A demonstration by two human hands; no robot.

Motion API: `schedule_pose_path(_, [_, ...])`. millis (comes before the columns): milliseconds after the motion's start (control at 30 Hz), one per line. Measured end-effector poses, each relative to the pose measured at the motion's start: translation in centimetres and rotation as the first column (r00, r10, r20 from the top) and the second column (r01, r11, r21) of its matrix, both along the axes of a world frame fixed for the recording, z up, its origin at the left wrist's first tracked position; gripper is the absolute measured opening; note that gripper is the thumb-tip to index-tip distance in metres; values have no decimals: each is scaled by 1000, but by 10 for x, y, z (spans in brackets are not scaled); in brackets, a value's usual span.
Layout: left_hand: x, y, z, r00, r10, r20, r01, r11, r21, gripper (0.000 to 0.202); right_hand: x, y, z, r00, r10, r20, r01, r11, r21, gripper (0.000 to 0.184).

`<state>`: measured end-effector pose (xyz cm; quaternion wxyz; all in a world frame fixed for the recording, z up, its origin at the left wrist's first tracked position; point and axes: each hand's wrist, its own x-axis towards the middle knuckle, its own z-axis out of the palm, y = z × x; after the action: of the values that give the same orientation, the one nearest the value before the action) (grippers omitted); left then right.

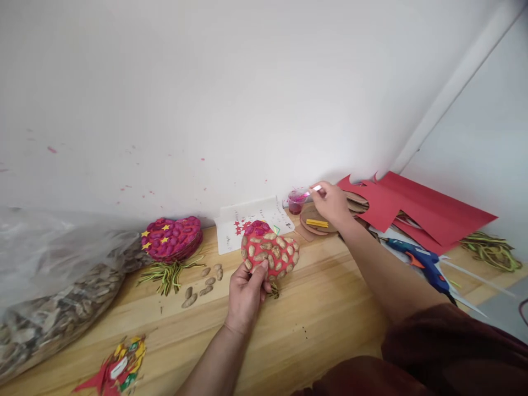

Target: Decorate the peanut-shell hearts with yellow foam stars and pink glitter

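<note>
My left hand (246, 294) grips a red card disc (270, 253) covered in peanuts, thumb on its front face. Several peanuts at its top edge are painted magenta; the others are plain tan. Green strands hang below the disc. Farther back, my right hand (332, 203) pinches a paintbrush (314, 190) with a white handle. Its pink tip is at the mouth of a clear plastic cup (295, 203) of magenta paint. Beside the cup lie brown cardboard discs (309, 226) with a yellow paper strip (317, 223) on top.
A magenta peanut disc (177, 236) with yellow stars and loose peanuts (206, 289) are at left, near a plastic bag of peanuts (74, 308). Paper scraps (124, 363) lie at front left. Red card (437, 212), a blue glue gun (424, 264) and green strands (490, 250) are at right.
</note>
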<state>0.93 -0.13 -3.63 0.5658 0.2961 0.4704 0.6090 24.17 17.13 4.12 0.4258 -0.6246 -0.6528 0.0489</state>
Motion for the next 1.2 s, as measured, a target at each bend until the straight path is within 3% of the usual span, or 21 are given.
schedule_pose_path(167, [1, -3, -4, 997, -2, -71, 3, 1000, 14, 47, -5, -44, 11, 971, 96, -220, -84, 994, 63, 34])
schedule_pose_path(200, [1, -4, -4, 996, -6, -88, 7, 1000, 18, 47, -11, -58, 15, 915, 197, -353, -178, 980, 88, 33])
schedule_pose_path(267, [1, -5, -3, 992, -16, -125, 18, 1000, 17, 47, -27, -89, 22, 816, 343, -466, -324, 938, 124, 27])
schedule_pose_path(333, [1, -7, -1, 985, -34, -168, 37, 999, 13, 48, -44, -116, 26, 782, 435, -446, -413, 898, 152, 19])
schedule_pose_path(433, [2, -8, 3, 974, -48, -221, 53, 998, 17, 47, -62, -141, 24, 815, 513, -270, -443, 851, 281, 7])
schedule_pose_path(533, [2, -9, 6, 966, -41, -253, 53, 998, 40, 45, -67, -147, 15, 821, 564, -92, -490, 778, 393, 14])
schedule_pose_path(600, [3, -10, 6, 963, -31, -269, 48, 997, 54, 43, -66, -144, 9, 820, 571, -44, -505, 757, 416, 18])
schedule_pose_path(1200, [2, -12, 1, 877, 47, -479, 71, 972, 226, 23, -62, -142, 6, 809, 588, -9, -532, 738, 416, 22])
